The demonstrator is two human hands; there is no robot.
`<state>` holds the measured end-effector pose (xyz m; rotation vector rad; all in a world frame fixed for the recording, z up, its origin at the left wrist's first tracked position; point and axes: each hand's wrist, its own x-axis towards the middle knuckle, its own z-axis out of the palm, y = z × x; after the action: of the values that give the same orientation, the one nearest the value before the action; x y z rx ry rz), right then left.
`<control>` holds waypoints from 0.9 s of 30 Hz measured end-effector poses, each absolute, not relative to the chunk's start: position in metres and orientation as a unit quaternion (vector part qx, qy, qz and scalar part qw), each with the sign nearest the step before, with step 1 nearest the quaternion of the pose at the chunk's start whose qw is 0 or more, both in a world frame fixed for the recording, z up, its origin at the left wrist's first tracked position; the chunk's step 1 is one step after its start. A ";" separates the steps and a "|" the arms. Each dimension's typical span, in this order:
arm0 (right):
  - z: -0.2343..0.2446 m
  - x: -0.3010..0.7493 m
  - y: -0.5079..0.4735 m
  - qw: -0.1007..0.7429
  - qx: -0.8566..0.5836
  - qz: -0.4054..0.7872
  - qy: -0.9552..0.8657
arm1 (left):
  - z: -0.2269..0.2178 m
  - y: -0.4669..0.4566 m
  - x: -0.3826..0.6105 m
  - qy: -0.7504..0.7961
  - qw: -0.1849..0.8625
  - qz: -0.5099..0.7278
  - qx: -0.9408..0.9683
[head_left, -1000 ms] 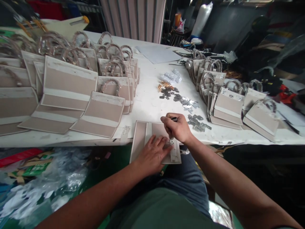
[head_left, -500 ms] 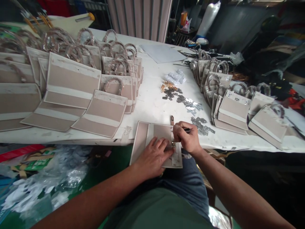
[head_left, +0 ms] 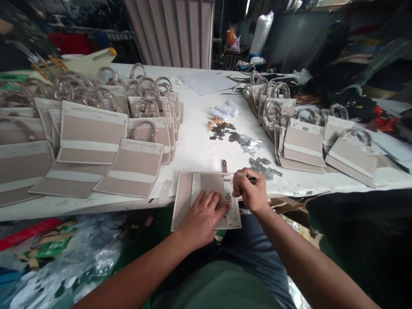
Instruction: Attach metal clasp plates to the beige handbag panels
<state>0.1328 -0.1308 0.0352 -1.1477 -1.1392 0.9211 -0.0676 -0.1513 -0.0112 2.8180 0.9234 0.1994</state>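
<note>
A flat beige bag panel (head_left: 188, 195) lies across the table's near edge and over my lap. My left hand (head_left: 202, 216) rests flat on it, fingers spread, holding it down beside a small metal fitting (head_left: 228, 197) set on the panel's pale strip. My right hand (head_left: 251, 191) is closed around a thin dark tool (head_left: 252, 178), held just right of that fitting. A small brown piece (head_left: 224, 165) lies on the table just beyond the panel.
Stacks of beige bag panels with wrapped handles (head_left: 93, 128) fill the table's left; finished-looking bags (head_left: 302, 137) stand on the right. Loose metal plates (head_left: 264, 167), gold fittings (head_left: 215, 123) and white packets (head_left: 225, 109) lie in the middle. Plastic scraps (head_left: 64, 266) cover the floor at left.
My right hand has moved from above the panel's middle to its right edge, uncovering the metal fitting. The left hand stays flat on the panel. The view has shifted slightly.
</note>
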 end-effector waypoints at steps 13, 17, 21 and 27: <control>0.065 0.171 -0.210 0.598 -0.599 0.361 -0.391 | 0.105 -0.147 -0.116 0.484 0.489 0.443 0.576; 0.089 0.156 -0.184 0.573 -0.577 0.335 -0.476 | 0.124 -0.162 -0.122 0.510 0.588 0.486 0.396; 0.111 0.142 -0.172 0.596 -0.533 0.308 -0.515 | 0.119 -0.167 -0.116 0.460 0.666 0.451 0.375; 0.099 0.146 -0.157 0.606 -0.534 0.417 -0.416 | 0.096 -0.148 -0.106 0.452 0.677 0.444 0.375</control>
<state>0.1458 -0.1570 0.0986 -1.2357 -0.9617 0.9640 -0.1062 -0.1475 0.0958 0.8422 1.0153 0.9971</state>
